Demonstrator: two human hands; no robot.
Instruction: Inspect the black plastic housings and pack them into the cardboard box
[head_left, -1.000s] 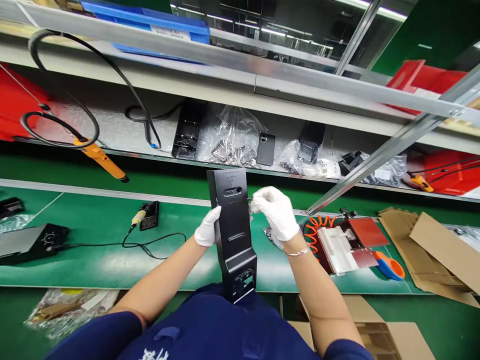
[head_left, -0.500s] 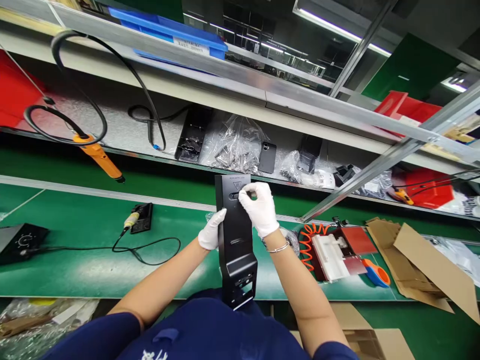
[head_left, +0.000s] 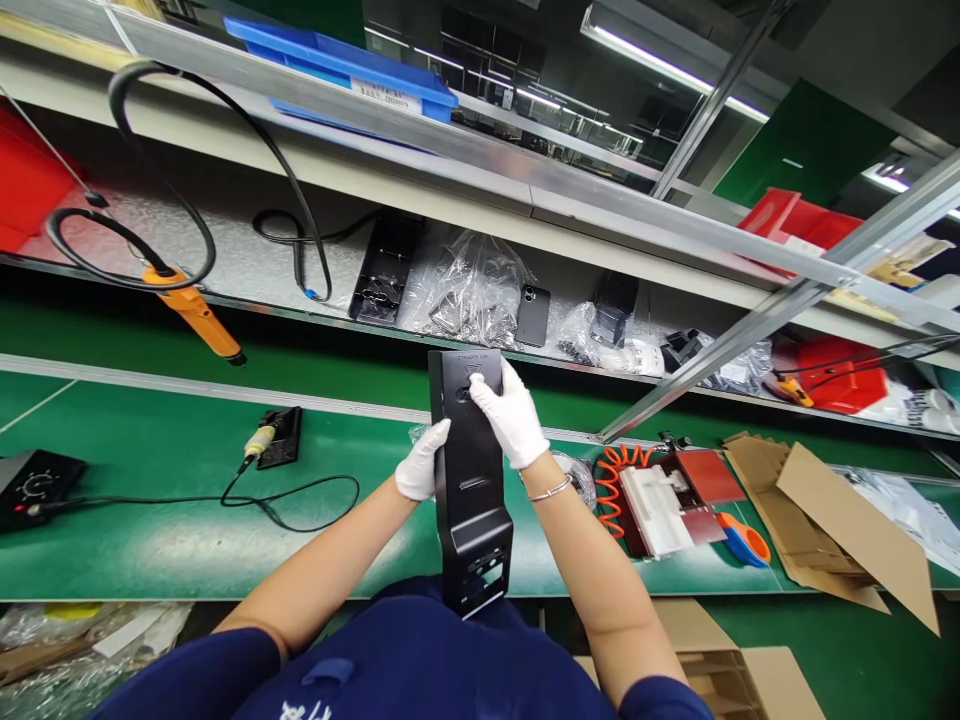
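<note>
A long black metal bracket (head_left: 469, 500) stands nearly upright in front of my chest, over the green belt (head_left: 165, 500). My left hand (head_left: 421, 462), in a white glove, grips its left edge near the middle. My right hand (head_left: 508, 414), also gloved, lies over the bracket's upper face with fingers pressed down around the oval slot near the top. Whether something small sits under those fingertips is hidden.
A soldering iron in its stand (head_left: 276, 437) and a black control box (head_left: 34, 485) sit left on the belt. An orange screwdriver (head_left: 193, 314) hangs on a cable. A fixture with orange coiled hose (head_left: 664, 490) and cardboard (head_left: 832, 520) lie right. Bagged parts and a phone (head_left: 532, 315) fill the shelf.
My right hand moved from beside the bracket's right edge onto its upper face and now covers the slot. The left hand kept its grip. The view shifted slightly.
</note>
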